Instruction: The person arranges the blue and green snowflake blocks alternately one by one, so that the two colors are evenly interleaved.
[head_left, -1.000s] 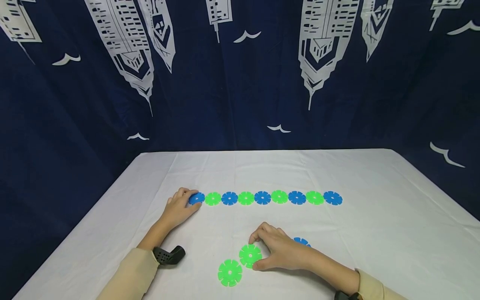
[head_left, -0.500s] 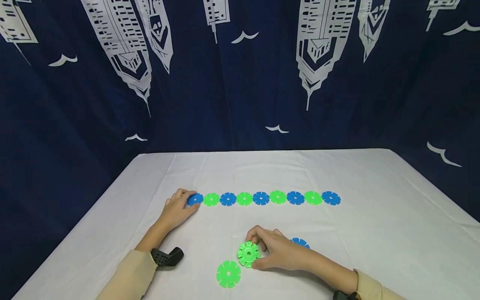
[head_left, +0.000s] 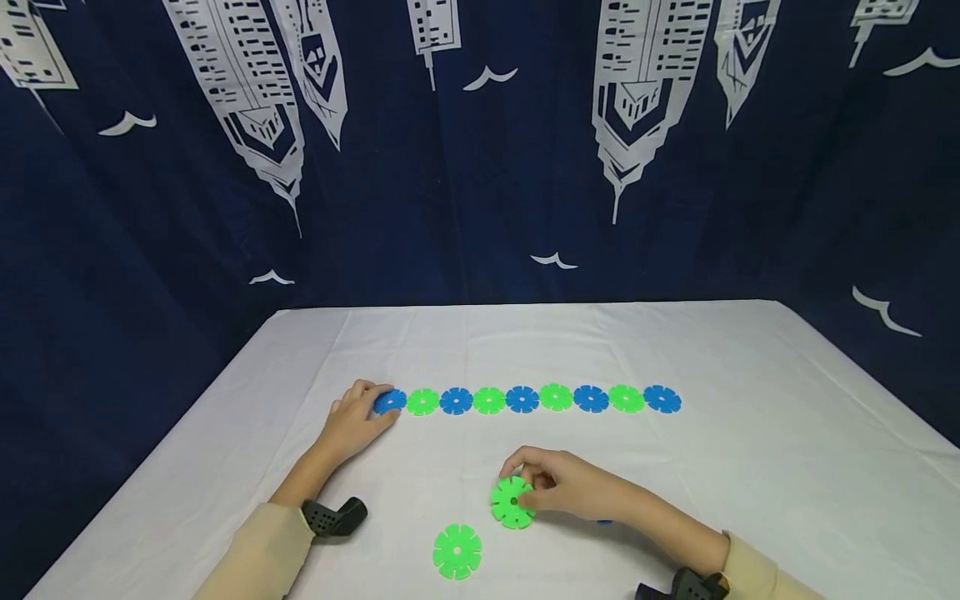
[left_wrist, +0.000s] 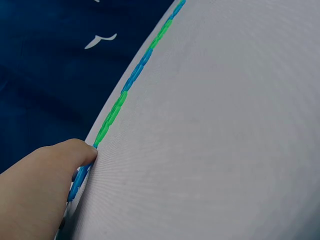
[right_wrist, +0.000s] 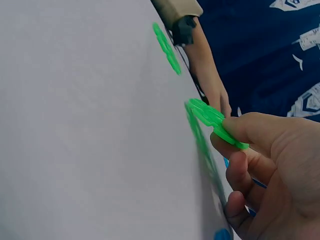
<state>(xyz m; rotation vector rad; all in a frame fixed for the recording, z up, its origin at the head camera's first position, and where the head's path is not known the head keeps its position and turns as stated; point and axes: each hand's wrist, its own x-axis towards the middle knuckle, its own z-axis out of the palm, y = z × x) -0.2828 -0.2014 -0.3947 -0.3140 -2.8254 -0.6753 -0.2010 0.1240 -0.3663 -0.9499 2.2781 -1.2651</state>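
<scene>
A row of blue and green snowflake discs lies across the white table [head_left: 750,467], colours alternating. At its left end my left hand [head_left: 356,421] holds the blue disc [head_left: 389,402] between thumb and index finger; in the left wrist view the thumb presses at the edge of this blue disc [left_wrist: 79,182]. Nearer the front, my right hand [head_left: 564,482] pinches a green disc [head_left: 510,502] by its edge. The right wrist view shows that green disc [right_wrist: 207,114] raised and tilted between thumb and index finger, the other fingers curled beneath.
Another green disc [head_left: 457,552] lies flat at the front, left of the right hand. A blue disc [head_left: 604,522] is mostly hidden beneath the right forearm. Dark blue printed cloth [head_left: 450,167] hangs behind the table's far edge.
My right hand has picked up the green disc, tilted it and shifted slightly right. Its forearm now covers most of the loose blue disc. My left hand stays at the row's end.
</scene>
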